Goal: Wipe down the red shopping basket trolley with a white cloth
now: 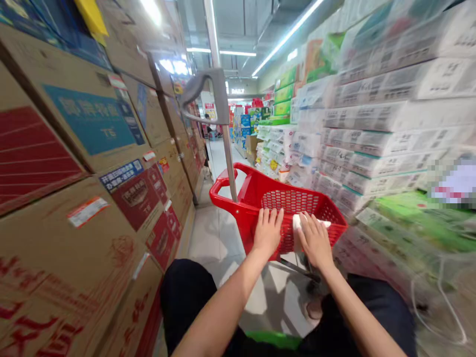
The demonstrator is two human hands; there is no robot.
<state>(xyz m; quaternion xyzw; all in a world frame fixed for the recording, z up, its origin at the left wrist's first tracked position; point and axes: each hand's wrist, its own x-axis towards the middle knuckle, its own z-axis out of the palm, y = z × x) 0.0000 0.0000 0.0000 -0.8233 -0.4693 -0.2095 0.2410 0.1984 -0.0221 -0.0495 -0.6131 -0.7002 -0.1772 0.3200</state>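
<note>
A red cart [284, 197] stands on pale floor tiles [208, 223].

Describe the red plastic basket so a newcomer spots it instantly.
Between brown cardboard boxes (left) and white plastic-wrapped packs (right) runs an aisle. The red plastic basket stands there, bare left hand and right hand at its near side. Only it has perforated walls and a metal pole with grey loop handle above.

Pale tiled floor [206, 228] runs up the middle of the frame between stacked cardboard boxes [52, 218] on the left and piled white packs [372, 119] on the right; bright strip lights [288, 37] line the grey ceiling [230, 25] at top centre, above a distant "DAILY" sign [238, 91]
</note>
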